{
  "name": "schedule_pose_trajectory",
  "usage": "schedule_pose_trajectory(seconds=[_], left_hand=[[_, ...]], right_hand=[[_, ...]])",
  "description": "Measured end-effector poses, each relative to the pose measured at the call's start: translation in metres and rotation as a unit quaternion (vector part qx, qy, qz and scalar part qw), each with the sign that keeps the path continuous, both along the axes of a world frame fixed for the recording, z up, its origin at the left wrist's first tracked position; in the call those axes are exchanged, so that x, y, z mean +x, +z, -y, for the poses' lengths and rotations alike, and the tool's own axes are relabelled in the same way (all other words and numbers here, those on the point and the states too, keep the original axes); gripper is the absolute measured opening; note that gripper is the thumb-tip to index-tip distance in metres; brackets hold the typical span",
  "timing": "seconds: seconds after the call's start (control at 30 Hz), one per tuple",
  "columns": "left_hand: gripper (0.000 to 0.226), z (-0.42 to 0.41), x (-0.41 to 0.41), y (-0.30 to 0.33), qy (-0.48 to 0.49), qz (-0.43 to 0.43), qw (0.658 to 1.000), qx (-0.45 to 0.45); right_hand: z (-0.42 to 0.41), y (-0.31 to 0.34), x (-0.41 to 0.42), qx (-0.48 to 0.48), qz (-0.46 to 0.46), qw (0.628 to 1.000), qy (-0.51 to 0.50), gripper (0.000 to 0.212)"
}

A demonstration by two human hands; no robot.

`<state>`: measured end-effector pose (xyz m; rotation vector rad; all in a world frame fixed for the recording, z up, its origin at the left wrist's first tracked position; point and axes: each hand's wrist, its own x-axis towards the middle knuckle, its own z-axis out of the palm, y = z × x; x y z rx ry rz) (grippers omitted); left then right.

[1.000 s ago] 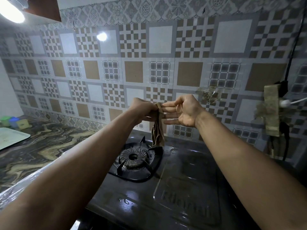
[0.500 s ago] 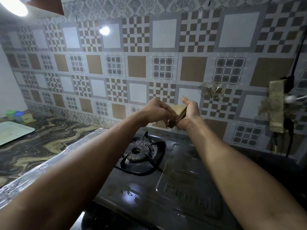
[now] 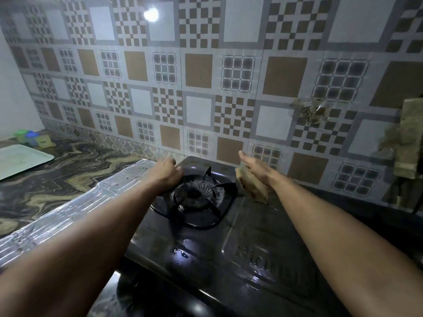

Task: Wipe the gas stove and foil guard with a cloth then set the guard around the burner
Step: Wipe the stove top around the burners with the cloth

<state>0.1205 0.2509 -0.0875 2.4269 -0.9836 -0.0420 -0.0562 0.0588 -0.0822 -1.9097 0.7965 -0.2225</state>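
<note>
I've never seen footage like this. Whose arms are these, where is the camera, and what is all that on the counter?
No machine here: a person wears one wide-angle camera on the head, so you look down along their own two bare arms. The left hand rests at the far left edge of a black gas stove, beside its burner. The right hand holds a folded brownish cloth over the stove top. Left of the stove a shiny foil guard lies along the marbled counter, not yet set around the burner. Farther left are a pale tray and small coloured containers.
</note>
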Motion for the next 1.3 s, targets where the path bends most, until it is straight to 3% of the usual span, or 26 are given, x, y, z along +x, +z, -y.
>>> schedule_pose_trajectory(seconds=[0.03, 0.07, 0.1, 0.13, 0.2, 0.3, 0.5, 0.63, 0.93, 1.1, 1.3], left_hand=[[0.039, -0.001, 0.005, -0.005, 0.004, 0.01, 1.0, 0.014], [0.042, -0.001, 0.01, -0.009, 0.007, 0.014, 1.0, 0.024], [0.045, -0.001, 0.015, -0.012, 0.009, 0.016, 0.999, 0.031], [0.046, -0.001, 0.019, -0.014, 0.011, 0.015, 0.999, 0.039], [0.045, 0.0, 0.029, -0.019, 0.009, 0.02, 0.998, 0.06], [0.047, 0.004, 0.042, -0.026, 0.0, 0.043, 0.995, 0.095], [0.069, 0.02, 0.064, -0.037, 0.009, 0.055, 0.984, 0.171], [0.079, 0.025, 0.069, -0.048, 0.02, 0.042, 0.981, 0.186], [0.084, 0.028, 0.07, -0.057, 0.019, 0.031, 0.984, 0.177], [0.084, 0.027, 0.071, -0.058, 0.021, 0.024, 0.986, 0.164], [0.089, 0.029, 0.069, -0.059, 0.041, 0.016, 0.99, 0.133]], right_hand=[[0.006, -0.009, 0.002, -0.007, 0.016, 1.0, 0.005, 0.069], [0.008, -0.013, 0.004, -0.045, 0.014, 0.999, -0.003, 0.049], [0.012, -0.016, 0.006, -0.114, -0.017, 0.993, -0.009, 0.031], [0.02, -0.021, 0.007, -0.182, -0.08, 0.98, -0.003, 0.028], [0.028, -0.029, 0.009, -0.26, -0.208, 0.941, 0.055, 0.043], [0.04, -0.049, 0.011, -0.316, -0.295, 0.895, 0.111, 0.065], [0.056, -0.061, 0.027, -0.377, -0.291, 0.873, 0.108, 0.069], [0.07, -0.064, 0.056, -0.372, -0.279, 0.878, 0.114, 0.075], [0.076, -0.054, 0.139, -0.338, -0.297, 0.867, 0.214, 0.072], [0.066, -0.044, 0.183, -0.312, -0.22, 0.877, 0.293, 0.062], [0.057, -0.049, 0.226, -0.376, -0.188, 0.832, 0.361, 0.06]])
